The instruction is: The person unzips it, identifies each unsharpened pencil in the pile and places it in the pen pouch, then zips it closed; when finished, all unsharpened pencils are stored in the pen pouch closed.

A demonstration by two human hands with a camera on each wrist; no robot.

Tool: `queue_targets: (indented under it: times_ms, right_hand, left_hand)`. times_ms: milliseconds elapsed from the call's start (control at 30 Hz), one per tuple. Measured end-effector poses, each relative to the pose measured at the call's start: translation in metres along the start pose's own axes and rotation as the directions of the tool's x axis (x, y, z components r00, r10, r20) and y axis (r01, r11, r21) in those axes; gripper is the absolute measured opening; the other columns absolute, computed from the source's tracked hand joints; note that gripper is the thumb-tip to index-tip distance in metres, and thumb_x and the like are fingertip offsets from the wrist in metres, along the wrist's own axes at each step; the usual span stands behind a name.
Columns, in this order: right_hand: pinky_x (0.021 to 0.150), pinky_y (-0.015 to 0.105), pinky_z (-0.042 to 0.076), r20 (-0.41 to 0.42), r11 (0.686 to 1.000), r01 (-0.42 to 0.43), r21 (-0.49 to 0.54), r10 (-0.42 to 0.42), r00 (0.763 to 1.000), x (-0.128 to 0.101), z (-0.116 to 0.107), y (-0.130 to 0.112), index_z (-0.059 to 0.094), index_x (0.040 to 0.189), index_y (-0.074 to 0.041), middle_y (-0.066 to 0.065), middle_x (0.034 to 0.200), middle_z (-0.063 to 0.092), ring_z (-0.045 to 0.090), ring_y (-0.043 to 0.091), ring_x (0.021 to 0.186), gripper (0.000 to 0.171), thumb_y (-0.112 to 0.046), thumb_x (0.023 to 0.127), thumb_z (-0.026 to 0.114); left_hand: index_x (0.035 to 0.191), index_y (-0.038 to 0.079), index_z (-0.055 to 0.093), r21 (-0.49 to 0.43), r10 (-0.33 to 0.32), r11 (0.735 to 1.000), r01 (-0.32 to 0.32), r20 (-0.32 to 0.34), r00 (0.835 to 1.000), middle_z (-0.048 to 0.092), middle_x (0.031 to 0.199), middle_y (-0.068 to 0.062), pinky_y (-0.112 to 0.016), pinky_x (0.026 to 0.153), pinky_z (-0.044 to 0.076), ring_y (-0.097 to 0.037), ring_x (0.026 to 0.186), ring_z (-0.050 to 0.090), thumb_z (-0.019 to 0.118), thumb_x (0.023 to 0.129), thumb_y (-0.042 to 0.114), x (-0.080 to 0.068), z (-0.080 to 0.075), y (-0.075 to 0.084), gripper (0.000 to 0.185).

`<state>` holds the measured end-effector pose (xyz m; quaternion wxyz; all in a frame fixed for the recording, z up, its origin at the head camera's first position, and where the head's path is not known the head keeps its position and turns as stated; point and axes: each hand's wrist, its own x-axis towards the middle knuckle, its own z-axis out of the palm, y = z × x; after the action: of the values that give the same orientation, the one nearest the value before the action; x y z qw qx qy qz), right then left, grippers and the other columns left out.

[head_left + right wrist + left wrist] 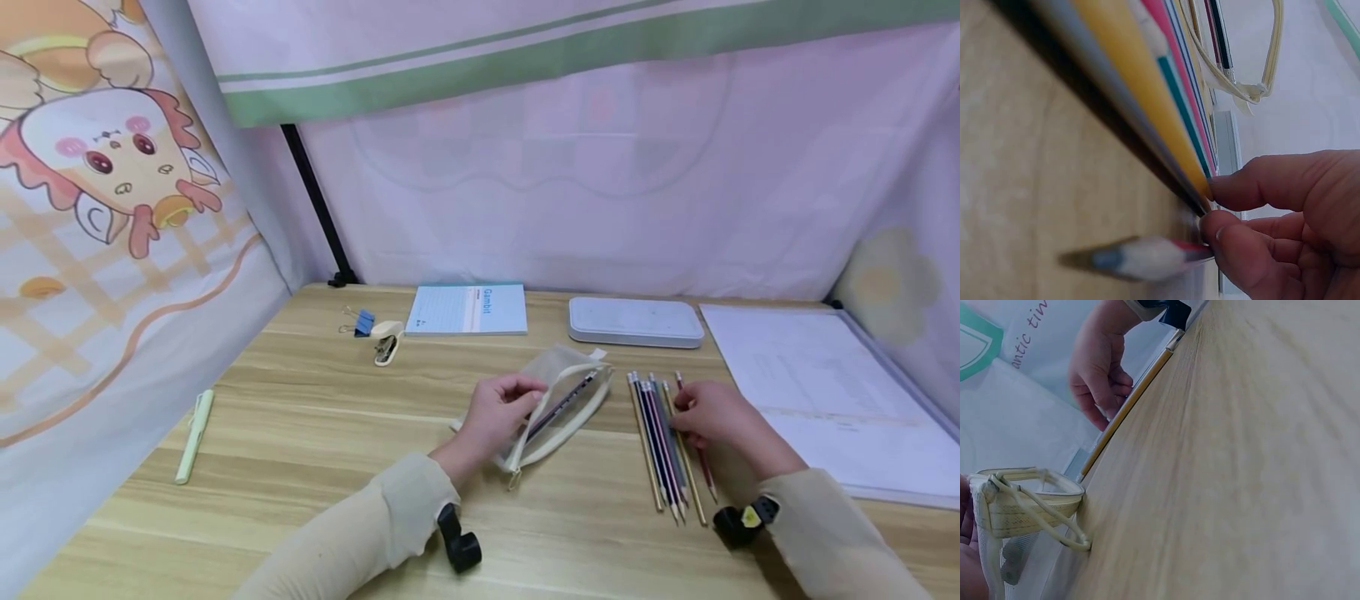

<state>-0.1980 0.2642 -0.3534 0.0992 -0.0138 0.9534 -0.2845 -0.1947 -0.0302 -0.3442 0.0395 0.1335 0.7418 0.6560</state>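
My left hand (517,396) grips the open mouth of a cream mesh pencil pouch (570,392), which lies on the wooden desk (300,433). One dark pencil (558,406) lies inside the pouch. To the right, several pencils (660,446) lie side by side. My right hand (681,414) rests on them, its curled fingertips (1241,240) pinching a gold pencil (1141,94). A red pencil (1141,257) lies just beside those fingers. The left wrist view shows the pouch (1016,506), the gold pencil (1125,406) and the right hand (1100,375) beyond it.
At the back of the desk lie a blue notebook (467,309), a flat white case (635,322), a cream stapler (387,342) and a blue binder clip (363,322). A pale green pen (194,435) lies far left. White sheets (825,392) lie right. Cloth curtains enclose the desk.
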Motion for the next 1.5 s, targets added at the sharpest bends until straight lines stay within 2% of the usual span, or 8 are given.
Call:
queue_targets:
  times_ms: [333, 700, 800, 867, 1033, 1133, 1267, 1500]
  right_hand:
    - [0.046, 0.026, 0.048, 0.032, 0.998, -0.034, -0.054, 0.035, 0.999, 0.003, 0.001, -0.005, 0.055, 0.079, -0.001, 0.003, 0.056, 0.054, 0.053, 0.011, 0.046, 0.010, -0.009, 0.078, 0.062]
    - [0.053, 0.029, 0.053, -0.039, 0.957, -0.076, 0.279, 0.090, 0.995, -0.001, -0.007, 0.004, 0.047, 0.118, 0.013, 0.001, 0.063, 0.061, 0.058, 0.012, 0.056, 0.047, -0.010, 0.078, 0.056]
    - [0.055, 0.027, 0.054, -0.060, 0.881, -0.070, 0.468, 0.111, 0.992, 0.000, -0.007, 0.004, 0.039, 0.126, 0.013, -0.001, 0.066, 0.061, 0.059, 0.009, 0.059, 0.051, -0.011, 0.084, 0.054]
    - [0.058, 0.024, 0.054, -0.052, 0.792, -0.055, 0.608, 0.109, 0.993, 0.000, -0.006, 0.002, 0.034, 0.128, 0.012, -0.003, 0.069, 0.062, 0.061, 0.007, 0.061, 0.049, -0.012, 0.089, 0.051]
    - [0.062, 0.021, 0.054, -0.021, 0.463, -0.010, 0.886, 0.061, 0.998, 0.000, 0.006, -0.010, 0.045, 0.104, 0.001, -0.003, 0.071, 0.061, 0.062, 0.008, 0.064, 0.013, -0.003, 0.092, 0.044]
    - [0.065, 0.021, 0.054, -0.016, 0.322, 0.001, 0.947, 0.046, 0.999, -0.001, 0.017, -0.024, 0.049, 0.089, -0.006, 0.000, 0.070, 0.061, 0.063, 0.009, 0.066, 0.010, 0.001, 0.091, 0.042]
    - [0.067, 0.020, 0.054, -0.010, 0.258, -0.006, 0.966, 0.058, 0.998, -0.002, 0.028, -0.043, 0.046, 0.093, -0.002, 0.001, 0.071, 0.062, 0.064, 0.010, 0.066, 0.006, 0.001, 0.091, 0.041]
    - [0.066, 0.020, 0.054, 0.022, 0.219, -0.041, 0.975, 0.089, 0.996, 0.003, 0.048, -0.068, 0.038, 0.104, 0.001, 0.002, 0.071, 0.064, 0.063, 0.009, 0.064, 0.013, 0.001, 0.091, 0.040]
  left_hand:
    - [0.097, -0.006, 0.067, -0.013, -0.003, 1.000, 0.003, -0.005, 1.000, 0.065, 0.089, -0.012, -0.020, 0.063, 0.051, -0.007, 0.071, 0.055, 0.060, 0.085, -0.001, 0.000, 0.001, -0.002, 0.014]
    - [0.095, -0.008, 0.066, -0.016, 0.007, 1.000, -0.007, -0.005, 1.000, 0.066, 0.089, -0.016, -0.018, 0.063, 0.050, -0.006, 0.070, 0.055, 0.060, 0.084, -0.004, 0.001, 0.003, -0.002, 0.014]
    - [0.095, -0.007, 0.066, -0.021, 0.011, 1.000, -0.011, -0.001, 1.000, 0.066, 0.089, -0.016, -0.019, 0.063, 0.051, -0.007, 0.070, 0.055, 0.060, 0.084, -0.003, 0.004, 0.003, -0.009, 0.013]
    - [0.095, -0.006, 0.067, -0.027, 0.009, 1.000, -0.009, 0.001, 1.000, 0.066, 0.088, -0.014, -0.019, 0.063, 0.051, -0.007, 0.070, 0.055, 0.061, 0.084, -0.003, 0.008, 0.004, -0.015, 0.013]
    - [0.095, -0.001, 0.069, -0.028, 0.004, 1.000, -0.004, 0.003, 1.000, 0.066, 0.089, -0.010, -0.021, 0.064, 0.052, -0.008, 0.071, 0.057, 0.063, 0.084, 0.001, 0.014, 0.005, -0.029, 0.013]
    - [0.095, 0.001, 0.069, -0.026, 0.008, 1.000, -0.008, 0.007, 1.000, 0.066, 0.090, -0.011, -0.021, 0.064, 0.053, -0.008, 0.072, 0.058, 0.064, 0.084, 0.003, 0.013, 0.005, -0.031, 0.013]
    - [0.097, 0.001, 0.069, -0.023, 0.004, 1.000, -0.004, 0.021, 1.000, 0.066, 0.090, -0.012, -0.022, 0.064, 0.053, -0.008, 0.071, 0.057, 0.063, 0.084, 0.004, 0.011, 0.006, -0.029, 0.014]
    - [0.096, -0.005, 0.067, -0.021, 0.004, 1.000, -0.004, 0.017, 1.000, 0.065, 0.088, -0.015, -0.019, 0.061, 0.051, -0.008, 0.068, 0.055, 0.060, 0.084, -0.002, 0.000, 0.006, -0.008, 0.014]
